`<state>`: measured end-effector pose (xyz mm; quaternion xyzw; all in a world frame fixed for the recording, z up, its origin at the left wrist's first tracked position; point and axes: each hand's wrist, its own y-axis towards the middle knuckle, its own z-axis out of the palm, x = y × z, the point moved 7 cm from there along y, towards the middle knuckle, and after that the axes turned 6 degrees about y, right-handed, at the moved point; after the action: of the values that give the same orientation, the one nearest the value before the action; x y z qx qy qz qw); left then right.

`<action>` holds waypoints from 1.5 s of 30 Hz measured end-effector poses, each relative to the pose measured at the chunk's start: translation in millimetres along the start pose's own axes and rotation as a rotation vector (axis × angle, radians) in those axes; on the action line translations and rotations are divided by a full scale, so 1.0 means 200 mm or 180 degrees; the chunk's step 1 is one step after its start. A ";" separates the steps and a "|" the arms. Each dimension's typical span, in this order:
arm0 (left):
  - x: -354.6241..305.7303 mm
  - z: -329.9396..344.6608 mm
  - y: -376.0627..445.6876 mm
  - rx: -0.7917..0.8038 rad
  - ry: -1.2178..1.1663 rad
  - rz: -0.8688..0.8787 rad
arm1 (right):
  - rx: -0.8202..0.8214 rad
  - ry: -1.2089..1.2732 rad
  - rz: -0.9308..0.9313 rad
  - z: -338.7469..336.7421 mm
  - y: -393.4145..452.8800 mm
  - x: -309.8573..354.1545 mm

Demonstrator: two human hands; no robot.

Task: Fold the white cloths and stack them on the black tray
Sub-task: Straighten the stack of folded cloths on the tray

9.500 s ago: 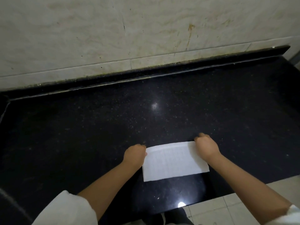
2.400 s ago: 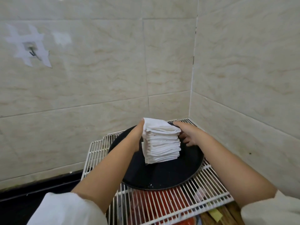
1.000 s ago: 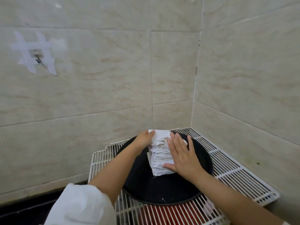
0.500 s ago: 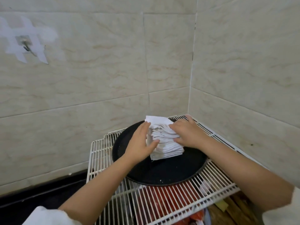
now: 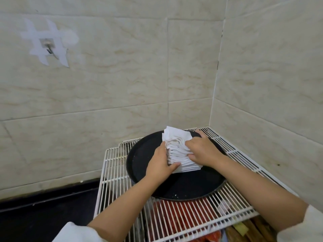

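A leaning stack of folded white cloths (image 5: 176,144) stands on the round black tray (image 5: 183,187). My left hand (image 5: 160,165) presses flat against the stack's left side, its thumb under the lower front corner. My right hand (image 5: 201,149) lies over the stack's right side and top, fingers spread and pressing down on the cloths. The stack's right face is hidden behind my right hand.
The tray sits on a white wire rack (image 5: 174,219) in a tiled corner. Red items (image 5: 174,217) show under the rack. Tiled walls close in behind and to the right. A black counter (image 5: 43,212) lies lower left. A taped hook (image 5: 48,48) hangs on the wall.
Both hands stay at the stack. My left hand has slid lower along the stack's left side, and my right hand has pressed further over the top. The stack leans more.
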<state>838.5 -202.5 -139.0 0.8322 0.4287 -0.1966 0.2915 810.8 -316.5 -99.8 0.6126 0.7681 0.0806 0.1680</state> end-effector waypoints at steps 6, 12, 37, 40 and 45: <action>0.03 0.05 0.00 0.0054 0.0033 -0.0101 | -0.0188 -0.0221 -0.0180 -0.03 -0.01 0.00; 0.03 0.06 0.00 0.0082 0.0187 -0.0159 | 0.0789 -0.0193 -0.0032 0.02 -0.01 -0.04; 0.02 0.05 -0.01 0.0080 0.0059 -0.0297 | 0.0599 -0.0229 -0.0177 0.03 0.03 0.02; 0.02 0.05 0.00 0.0049 0.0009 -0.0265 | 0.0021 -0.0167 -0.0363 -0.04 0.02 0.03; 0.03 0.06 0.00 0.0020 -0.0115 -0.0248 | -0.0184 -0.0198 -0.0508 -0.04 -0.01 0.00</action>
<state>840.7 -206.5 -151.8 0.8121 0.4548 -0.2241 0.2887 805.0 -317.2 -92.3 0.5465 0.8062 0.0701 0.2153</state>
